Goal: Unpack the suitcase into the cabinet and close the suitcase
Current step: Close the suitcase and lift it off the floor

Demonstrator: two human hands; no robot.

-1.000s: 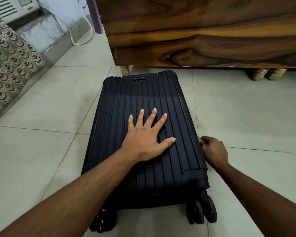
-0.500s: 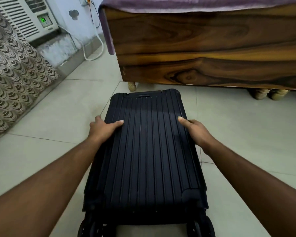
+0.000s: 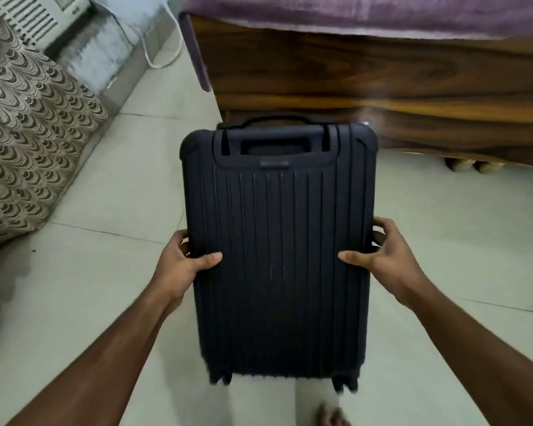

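Observation:
A black ribbed hard-shell suitcase [image 3: 277,250] is closed and tilted up nearly upright on its wheels on the tiled floor, handle end at the top. My left hand [image 3: 179,265] grips its left edge, thumb on the front shell. On the opposite edge, my right hand [image 3: 382,259] holds it the same way. The carry handle [image 3: 276,119] arches over the top. No cabinet is in view.
A wooden bed frame [image 3: 382,96] with a purple cover stands just behind the suitcase. A patterned cloth [image 3: 28,142] hangs at the left, with an air cooler [image 3: 40,16] and a white cord behind it. My bare foot [image 3: 333,415] is below the wheels.
The suitcase lay flat on the floor with my hands on its shell; both hands took its side edges and have raised it toward upright on its wheels.

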